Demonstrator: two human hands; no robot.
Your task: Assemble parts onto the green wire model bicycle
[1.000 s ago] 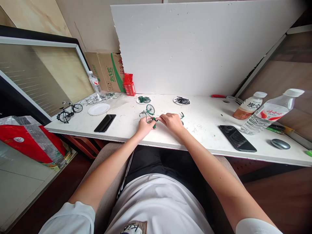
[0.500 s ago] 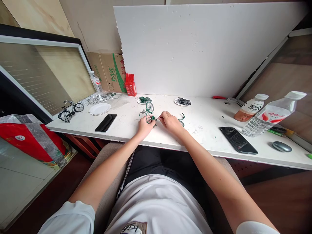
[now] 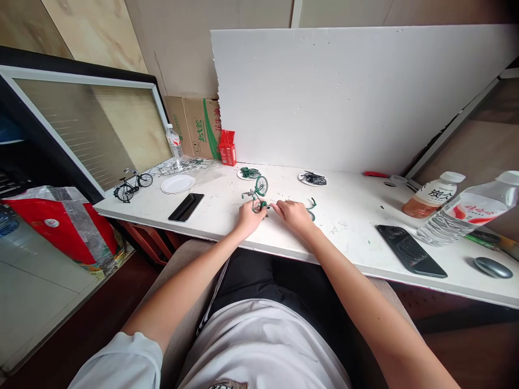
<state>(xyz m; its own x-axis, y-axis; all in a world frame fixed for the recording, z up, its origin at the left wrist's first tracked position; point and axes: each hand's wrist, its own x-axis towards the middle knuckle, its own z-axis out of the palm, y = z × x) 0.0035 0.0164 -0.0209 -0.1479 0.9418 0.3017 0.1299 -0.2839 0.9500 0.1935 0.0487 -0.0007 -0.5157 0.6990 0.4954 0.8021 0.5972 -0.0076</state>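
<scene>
Centrally, we find a small green wire-framed model bicycle [image 3: 257,195], partly assembled, standing on the white tabletop [image 3: 357,216] near its front edge, one spoked wheel raised toward the rear. The left hand [image 3: 250,217] rests on the tabletop with its fingers curled and pinched on the lower frame of the model. The right hand [image 3: 294,214] lies just beside it, fingers drawn together at the same spot on the frame; whether they grip a part or a tool is too small to tell. A loose green curved piece [image 3: 311,205] lies immediately behind the right hand.

Further back, we note a round white dish of green parts [image 3: 248,173] and a second round dish of black parts [image 3: 312,178]. To the left lie a black phone [image 3: 186,206], an empty white dish [image 3: 177,184] and a finished black model bicycle [image 3: 132,184] at the table's corner. A red carton [image 3: 227,147], a clear plastic water bottle [image 3: 174,143] and a brown cardboard box with green print [image 3: 194,126] stand against the rear, beside a large white foam board [image 3: 348,97].

To the right, we record a second black phone [image 3: 411,250], a capped bottle of brown drink [image 3: 432,194], a large clear bottle lying tilted [image 3: 470,209] and a grey computer mouse [image 3: 493,267].
</scene>
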